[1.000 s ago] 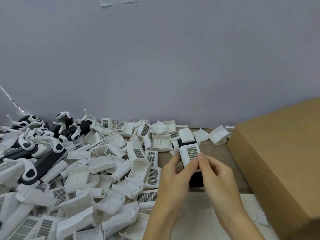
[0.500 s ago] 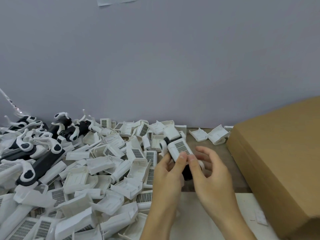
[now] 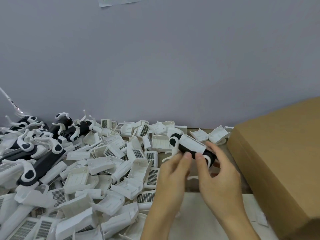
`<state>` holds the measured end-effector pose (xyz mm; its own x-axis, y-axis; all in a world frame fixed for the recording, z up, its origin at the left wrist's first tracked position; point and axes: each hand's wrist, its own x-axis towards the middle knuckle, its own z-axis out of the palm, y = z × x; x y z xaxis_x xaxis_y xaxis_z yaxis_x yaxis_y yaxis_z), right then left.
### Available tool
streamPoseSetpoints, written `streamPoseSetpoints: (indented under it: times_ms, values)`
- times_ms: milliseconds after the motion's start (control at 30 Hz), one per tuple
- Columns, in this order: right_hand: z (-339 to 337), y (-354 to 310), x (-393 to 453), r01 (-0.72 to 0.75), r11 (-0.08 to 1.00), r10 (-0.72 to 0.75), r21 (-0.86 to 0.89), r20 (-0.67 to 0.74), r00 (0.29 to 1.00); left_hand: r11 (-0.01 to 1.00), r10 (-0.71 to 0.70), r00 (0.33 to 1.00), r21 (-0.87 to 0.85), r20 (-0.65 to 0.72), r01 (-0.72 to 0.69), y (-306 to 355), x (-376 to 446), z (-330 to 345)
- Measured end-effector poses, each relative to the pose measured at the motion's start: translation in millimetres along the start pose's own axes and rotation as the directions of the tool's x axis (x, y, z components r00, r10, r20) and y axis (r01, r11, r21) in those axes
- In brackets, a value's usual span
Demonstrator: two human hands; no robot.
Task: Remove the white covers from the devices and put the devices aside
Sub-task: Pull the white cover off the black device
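The device [image 3: 191, 148] lies tilted between our two hands, lifted just above the bare brown strip of the desk [image 3: 235, 170], a little left of the cardboard box [image 3: 280, 153]. Nearest to us, our left hand [image 3: 171, 172] comes up from below with its thumb tip pressed on the lower edge of the white cover [image 3: 192, 144], and our right hand [image 3: 220, 175] curls round the device's right end, thumb beside the other thumb and fingers wrapped behind. Both hands are pinching the device. The cover seems to sit on it yet, so we judge this one is mid-removal: the thumbs look placed to slide or pry the cover off.

The device itself is a black bar with a rounded white fitting at each end, and thin white curved arms hang from it. The cover wraps its middle as a smooth white sleeve.

Left of our hands, a deep heap of loose covers [image 3: 107, 163] spreads over the desk, many showing a grey grid patch. Farther off, at the left against the wall [image 3: 155, 66], lies a pile of bare black devices [image 3: 43, 163]. So a good many appear done. How many covered ones remain we cannot tell.
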<state>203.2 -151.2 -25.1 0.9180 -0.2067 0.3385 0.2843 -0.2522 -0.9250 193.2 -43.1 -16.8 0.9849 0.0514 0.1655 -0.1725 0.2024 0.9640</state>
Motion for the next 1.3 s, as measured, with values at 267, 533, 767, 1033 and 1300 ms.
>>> streamPoseSetpoints:
  times_ms: [267,533,767,1033,1300]
  values:
    - [-15,1,10,-0.2,0.96,0.234,0.196,-0.171,0.957,0.948,0.278,0.832,0.277,-0.48,-0.157,8,-3,-8]
    - [-19,-9,11,-0.51,0.774,0.45,0.376,0.24,0.86,0.951,-0.024,0.969,-0.306,-0.244,-0.053,18,-3,-12]
    - [-15,-8,10,-0.55,0.758,0.458,0.352,0.313,0.832,0.98,0.061,0.978,-0.174,-0.2,-0.096,15,-2,-13]
    - [-21,-11,10,-0.599,0.651,0.455,0.466,0.392,0.799,0.972,0.085,0.988,-0.208,-0.126,-0.11,21,-6,-13]
    - [-28,-15,10,-0.885,0.288,0.451,0.367,0.763,0.463,0.957,0.073,0.984,-0.29,0.164,-0.023,23,-9,-9]
